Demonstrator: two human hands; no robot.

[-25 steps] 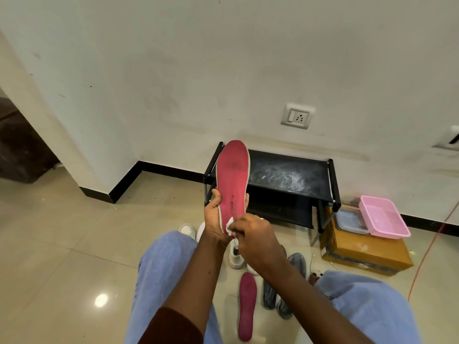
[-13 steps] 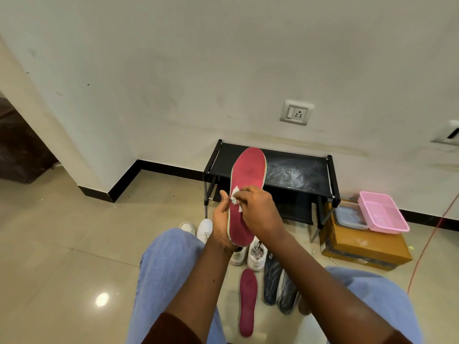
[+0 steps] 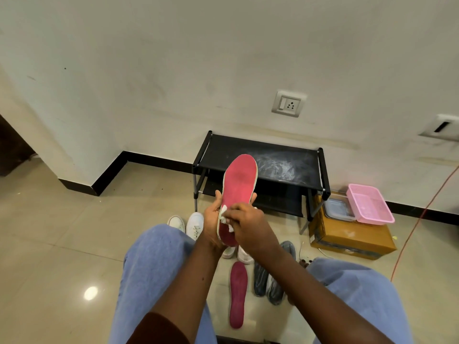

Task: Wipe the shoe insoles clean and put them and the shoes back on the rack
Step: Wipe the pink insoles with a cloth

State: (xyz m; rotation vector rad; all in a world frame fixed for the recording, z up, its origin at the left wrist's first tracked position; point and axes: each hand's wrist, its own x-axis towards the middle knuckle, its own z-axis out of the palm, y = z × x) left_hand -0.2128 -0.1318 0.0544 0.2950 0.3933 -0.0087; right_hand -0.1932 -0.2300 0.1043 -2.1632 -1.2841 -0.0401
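My left hand grips a red insole by its lower half and holds it upright, toe end up. My right hand pinches a small white wipe and presses it on the insole's middle left edge. A second, darker red insole lies on the floor between my knees. White sneakers stand on the floor to the left, grey shoes to the right of the floor insole. The black shoe rack stands against the wall, its top shelf dusty and bare.
A cardboard box right of the rack carries a pink basket and a clear container. An orange cable runs across the floor at the right. My knees in blue jeans flank the shoes. A wall socket sits above the rack.
My right hand with the wipe moved up the insole and has come back down to its middle. The insole has tilted a little to the right and sits lower in view.
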